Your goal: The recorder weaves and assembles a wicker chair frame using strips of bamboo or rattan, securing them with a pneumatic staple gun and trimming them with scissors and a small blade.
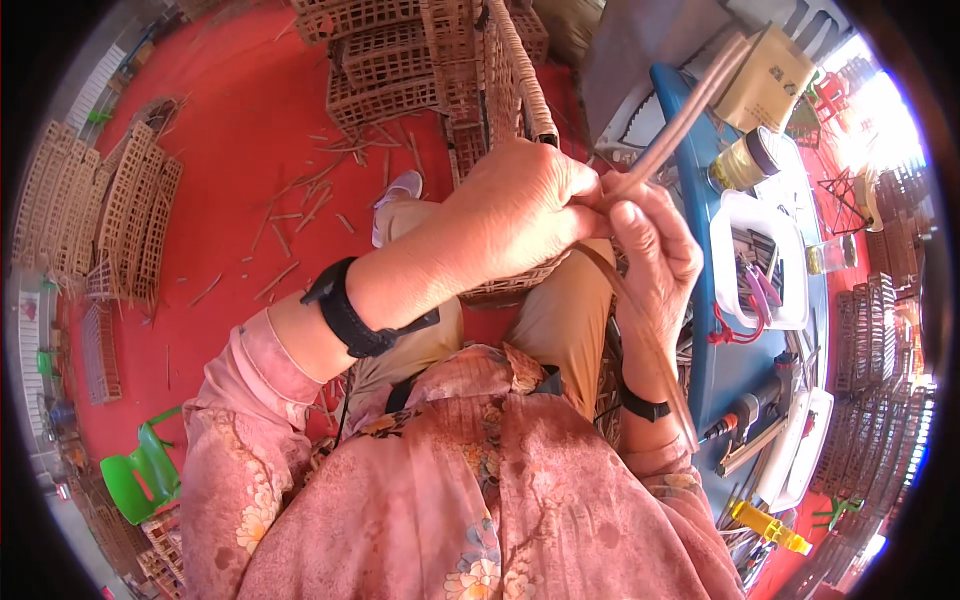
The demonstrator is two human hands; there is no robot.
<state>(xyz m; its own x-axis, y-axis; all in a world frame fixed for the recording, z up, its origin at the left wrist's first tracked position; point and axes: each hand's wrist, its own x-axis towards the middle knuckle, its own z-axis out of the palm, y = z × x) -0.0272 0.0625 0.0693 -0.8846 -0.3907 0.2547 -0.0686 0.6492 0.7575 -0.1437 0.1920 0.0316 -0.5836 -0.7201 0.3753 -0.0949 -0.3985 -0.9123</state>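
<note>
My right hand [655,240] is closed around a flat, light-brown rattan strip [690,115]. The doubled length slants up to the right, and another part hangs past my right wrist. Close against it, my left hand [525,205] pinches the same strip; the exact grip is hidden by my own fingers. Just beyond and below both hands, between my knees, stands a woven rattan basket [490,90] with a wrapped rim [522,75]. My left hand covers part of it.
To the right, a blue table [715,395] carries a white tub [765,210] of tools, a lidded jar [745,160], a cardboard box [765,75] and a power drill [750,410]. Woven racks [375,80] stack ahead; more stand left. Cane scraps [315,205] litter the red floor beside a green chair [140,475].
</note>
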